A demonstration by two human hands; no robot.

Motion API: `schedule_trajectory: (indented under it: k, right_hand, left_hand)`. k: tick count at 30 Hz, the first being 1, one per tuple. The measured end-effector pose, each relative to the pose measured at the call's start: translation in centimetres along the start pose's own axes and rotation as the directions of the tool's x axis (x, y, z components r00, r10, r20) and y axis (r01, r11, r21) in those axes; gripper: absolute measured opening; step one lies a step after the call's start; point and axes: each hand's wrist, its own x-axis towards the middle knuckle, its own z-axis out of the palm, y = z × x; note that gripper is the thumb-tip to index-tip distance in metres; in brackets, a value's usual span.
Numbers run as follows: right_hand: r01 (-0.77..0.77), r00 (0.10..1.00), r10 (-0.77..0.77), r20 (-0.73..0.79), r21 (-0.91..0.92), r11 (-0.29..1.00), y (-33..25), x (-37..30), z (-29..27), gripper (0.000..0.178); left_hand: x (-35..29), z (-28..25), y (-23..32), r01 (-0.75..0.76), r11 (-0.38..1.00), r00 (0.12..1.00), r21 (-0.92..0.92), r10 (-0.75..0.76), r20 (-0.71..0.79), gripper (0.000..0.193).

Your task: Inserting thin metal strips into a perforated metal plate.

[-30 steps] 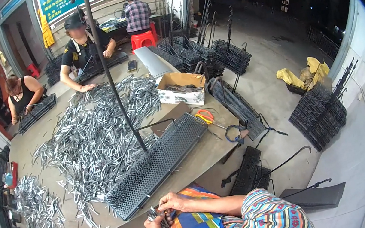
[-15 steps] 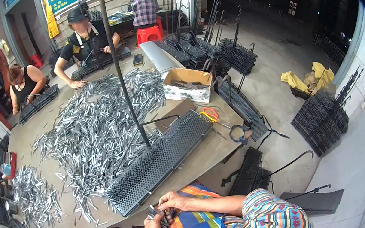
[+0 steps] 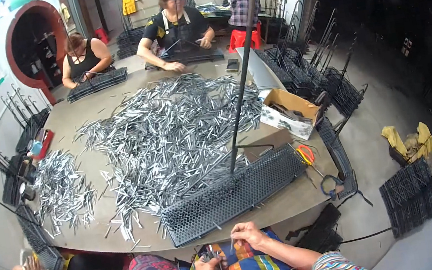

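Low over my lap, at the near table edge, my left hand point(image 3: 207, 267) is closed around a small bunch of thin grey strips point(image 3: 209, 257). Just to its right, my right hand point(image 3: 248, 236) pinches what looks like one narrow strip point(image 3: 232, 246) between thumb and fingers, apart from the bunch. Beyond both hands, a long black perforated metal tray point(image 3: 225, 200) lies along the table's near side. A tall black rod point(image 3: 241, 95) rises from it. A large pile of similar silvery strips point(image 3: 166, 136) spreads behind the tray.
A smaller strip pile point(image 3: 61, 187) lies left. An open cardboard box point(image 3: 289, 115), orange-handled scissors point(image 3: 307, 154) and a phone point(image 3: 233, 65) are on the table. Two people work across it, another sits behind, and one is at lower left. Black racks point(image 3: 409, 196) stand right.
My right hand has drawn away from my left, and a gap now separates them. The view has swung left, shifting the scene rightward. The capped person across the table has turned their head.
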Motion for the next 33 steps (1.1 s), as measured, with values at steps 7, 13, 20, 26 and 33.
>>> schedule_trajectory:
  k: [7,13,20,26,33]
  right_hand:
    - [-0.165,0.97,0.173,0.17,-0.062,0.984,0.4,-1.0,0.9,0.008]
    - [-0.245,0.909,0.268,0.319,-0.113,0.963,1.7,-0.4,1.4,0.006]
    - [-0.24,0.95,0.253,0.182,-0.092,0.966,-1.0,-1.6,1.6,0.007]
    - [0.087,0.995,-0.091,-0.029,-0.127,0.988,-0.7,0.4,1.7,0.002]
    - [0.369,0.91,-0.402,-0.102,-0.24,0.898,-5.6,2.4,6.1,0.005]
  left_hand:
    - [-1.4,-0.8,0.6,0.024,0.998,0.987,0.06,-0.033,0.159,0.016]
    - [-2.2,-0.8,1.1,-0.023,0.961,0.96,0.277,-0.056,0.273,0.023]
    - [-1.0,-1.3,-0.3,-0.262,0.888,0.954,0.379,0.181,0.237,0.015]
    - [0.2,-3.0,-0.4,0.039,0.989,0.996,-0.14,-0.027,0.09,0.014]
    - [0.3,-3.9,0.1,0.037,0.97,0.999,-0.242,-0.032,0.026,0.015]
